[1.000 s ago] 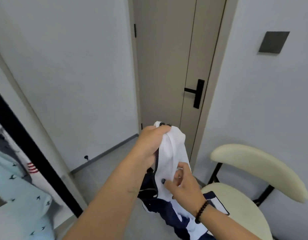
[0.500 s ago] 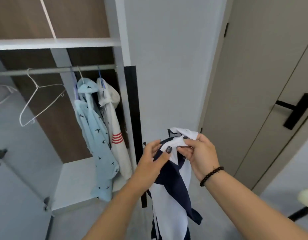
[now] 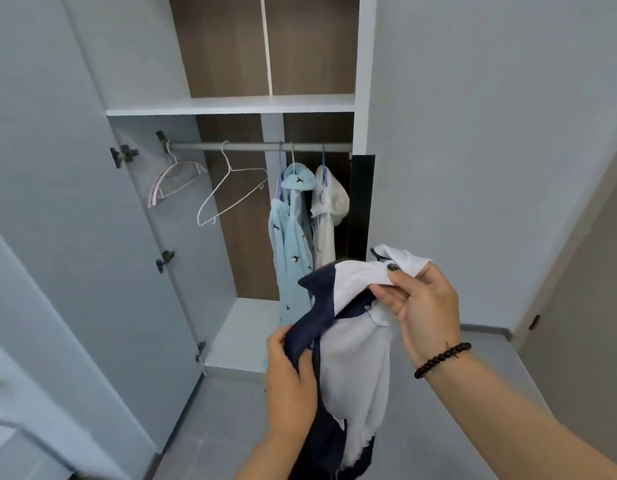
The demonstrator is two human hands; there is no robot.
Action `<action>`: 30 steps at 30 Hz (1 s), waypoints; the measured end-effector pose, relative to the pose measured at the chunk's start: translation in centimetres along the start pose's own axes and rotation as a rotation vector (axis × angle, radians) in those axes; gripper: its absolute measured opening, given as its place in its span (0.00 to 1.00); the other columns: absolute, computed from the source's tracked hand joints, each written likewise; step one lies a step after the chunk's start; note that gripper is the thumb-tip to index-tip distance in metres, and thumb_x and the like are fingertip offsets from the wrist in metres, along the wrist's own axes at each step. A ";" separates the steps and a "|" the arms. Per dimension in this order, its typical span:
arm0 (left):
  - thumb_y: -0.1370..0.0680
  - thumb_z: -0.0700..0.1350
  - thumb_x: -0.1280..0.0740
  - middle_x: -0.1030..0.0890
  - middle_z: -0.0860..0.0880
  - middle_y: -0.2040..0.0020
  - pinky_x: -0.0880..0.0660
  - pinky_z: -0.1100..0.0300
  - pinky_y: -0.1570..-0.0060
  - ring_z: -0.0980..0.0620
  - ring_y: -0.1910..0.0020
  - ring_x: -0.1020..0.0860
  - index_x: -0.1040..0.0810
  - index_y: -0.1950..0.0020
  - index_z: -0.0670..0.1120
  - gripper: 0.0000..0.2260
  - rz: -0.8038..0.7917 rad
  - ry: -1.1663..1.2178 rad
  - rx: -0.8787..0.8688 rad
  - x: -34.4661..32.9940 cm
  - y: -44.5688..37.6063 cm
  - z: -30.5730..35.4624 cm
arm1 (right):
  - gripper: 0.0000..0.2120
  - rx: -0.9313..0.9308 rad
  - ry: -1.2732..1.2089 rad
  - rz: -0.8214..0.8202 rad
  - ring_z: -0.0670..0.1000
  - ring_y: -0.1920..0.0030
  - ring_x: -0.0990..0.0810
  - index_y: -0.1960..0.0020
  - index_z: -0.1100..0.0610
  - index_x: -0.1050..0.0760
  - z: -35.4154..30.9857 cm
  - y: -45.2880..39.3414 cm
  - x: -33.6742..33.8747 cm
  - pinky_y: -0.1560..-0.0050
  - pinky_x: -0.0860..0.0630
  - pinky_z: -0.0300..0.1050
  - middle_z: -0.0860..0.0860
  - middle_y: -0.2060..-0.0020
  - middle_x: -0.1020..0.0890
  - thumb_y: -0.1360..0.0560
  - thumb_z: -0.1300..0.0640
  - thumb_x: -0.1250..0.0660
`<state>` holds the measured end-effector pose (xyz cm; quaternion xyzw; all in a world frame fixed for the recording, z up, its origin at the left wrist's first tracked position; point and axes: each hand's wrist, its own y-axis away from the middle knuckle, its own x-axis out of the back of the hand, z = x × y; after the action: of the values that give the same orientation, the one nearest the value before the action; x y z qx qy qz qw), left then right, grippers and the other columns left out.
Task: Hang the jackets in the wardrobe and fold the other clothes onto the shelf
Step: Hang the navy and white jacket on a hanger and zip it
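A person stands in front of an open pale blue wardrobe (image 3: 92, 237) with a brown wooden back. Both hands hold a white and dark blue zip-up jacket (image 3: 352, 348) in the air, in front of the wardrobe and low on its right side. The left hand (image 3: 289, 379) has its fingers curled around a dark blue part of the jacket, lower down. The right hand (image 3: 421, 306) pinches the white top part near the zip, higher up. A black bead bracelet (image 3: 442, 360) sits on the right wrist.

Inside the wardrobe, a grey metal rail (image 3: 258, 146) runs across under a white shelf (image 3: 231, 105). A light blue hooded jacket with small dark birds (image 3: 291, 244) hangs from the rail on the right side. Just beside it, further right, hangs a white hooded jacket (image 3: 329, 209). To the left of them hangs a bare thin white wire hanger (image 3: 231, 192). Further left, near the wall of the wardrobe, hang some bare pale pink hangers (image 3: 173, 181). The floor (image 3: 231, 427) below is grey.
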<state>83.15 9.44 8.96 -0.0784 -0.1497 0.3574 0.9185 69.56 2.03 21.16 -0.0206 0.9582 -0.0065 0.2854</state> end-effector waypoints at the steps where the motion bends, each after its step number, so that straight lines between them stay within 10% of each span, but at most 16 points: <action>1: 0.19 0.39 0.39 0.23 0.69 0.52 0.30 0.77 0.58 0.67 0.53 0.23 0.30 0.48 0.60 0.14 0.073 -0.013 -0.002 0.6 -0.1 0.0 | 0.06 0.008 0.005 0.006 0.52 0.60 0.15 0.55 0.62 0.23 -0.1 -0.4 0.5 0.62 0.19 0.41 0.55 0.57 0.15 0.26 0.71 0.35; 11: 0.24 0.41 0.38 0.25 0.43 0.64 0.32 0.56 0.65 0.47 0.65 0.27 0.23 0.61 0.40 0.08 0.057 0.533 0.577 5.3 -2.5 3.4 | 0.08 0.002 0.283 -0.162 0.51 0.53 0.16 0.53 0.55 0.24 4.4 -2.2 1.8 0.60 0.20 0.38 0.53 0.56 0.15 0.25 0.68 0.34; 17: 0.24 0.39 0.35 0.22 0.39 0.64 0.26 0.55 0.64 0.44 0.66 0.23 0.23 0.59 0.37 0.06 -0.095 0.621 0.518 8.3 -5.8 8.2 | 0.41 0.206 0.924 -0.904 0.26 0.33 0.43 0.26 0.34 0.51 9.4 -0.4 0.5 0.40 0.44 0.17 0.26 0.32 0.38 0.27 0.61 0.33; 24: 0.20 0.42 0.39 0.22 0.38 0.59 0.25 0.52 0.59 0.43 0.59 0.23 0.23 0.54 0.38 0.09 -0.121 0.542 0.504 11.7 -9.4 6.6 | 0.06 0.286 0.934 -0.857 0.46 0.53 0.20 0.49 0.51 0.25 13.4 -0.3 -6.3 0.48 0.23 0.52 0.47 0.56 0.18 0.22 0.61 0.37; 30: 0.37 0.57 0.21 0.19 0.43 0.63 0.24 0.59 0.67 0.50 0.66 0.21 0.29 0.50 0.48 0.25 -0.113 0.241 0.249 19.6 -13.0 1.7 | 0.09 0.336 0.803 -0.856 0.49 0.56 0.20 0.51 0.46 0.29 15.3 -0.2 -14.6 0.52 0.23 0.43 0.48 0.59 0.19 0.21 0.61 0.39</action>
<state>104.54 13.29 18.07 0.0020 0.0027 0.3088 0.9511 90.15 2.42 16.36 -0.3543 0.8835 -0.2791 -0.1267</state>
